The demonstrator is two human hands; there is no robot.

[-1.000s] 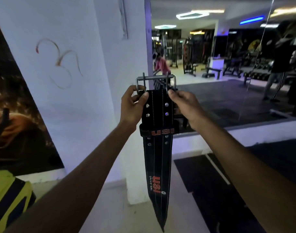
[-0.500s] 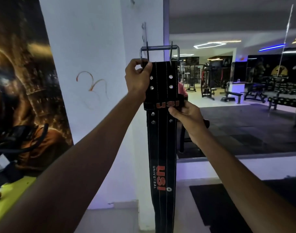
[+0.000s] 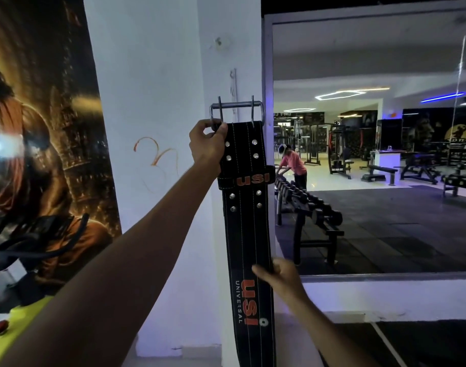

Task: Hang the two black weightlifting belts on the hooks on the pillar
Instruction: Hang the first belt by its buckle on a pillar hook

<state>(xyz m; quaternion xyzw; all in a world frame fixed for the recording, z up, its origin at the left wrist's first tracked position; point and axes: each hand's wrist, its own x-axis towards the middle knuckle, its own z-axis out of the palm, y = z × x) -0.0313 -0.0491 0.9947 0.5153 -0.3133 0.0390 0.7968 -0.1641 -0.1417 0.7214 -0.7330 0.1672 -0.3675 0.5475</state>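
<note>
One black weightlifting belt (image 3: pixel 246 229) with orange USI lettering hangs straight down in front of the white pillar (image 3: pixel 226 62). Its steel two-prong buckle (image 3: pixel 237 109) is at the top. My left hand (image 3: pixel 208 144) grips the belt's upper left corner just under the buckle. My right hand (image 3: pixel 279 274) pinches the belt's right edge lower down, near the USI Universal print. A small metal hook strip (image 3: pixel 234 86) sits on the pillar just above the buckle, apart from it. A second belt is not in view.
A large mirror (image 3: pixel 372 154) right of the pillar reflects the gym, a dumbbell rack (image 3: pixel 306 207) and a person in a pink shirt (image 3: pixel 294 165). A big poster (image 3: pixel 41 154) covers the wall at left. A yellow and black machine (image 3: pixel 20 313) stands at lower left.
The belt has been lifted higher against the pillar, with the buckle now just below the hook strip. My right hand slid down from beside the keeper loop to the belt's lower part.
</note>
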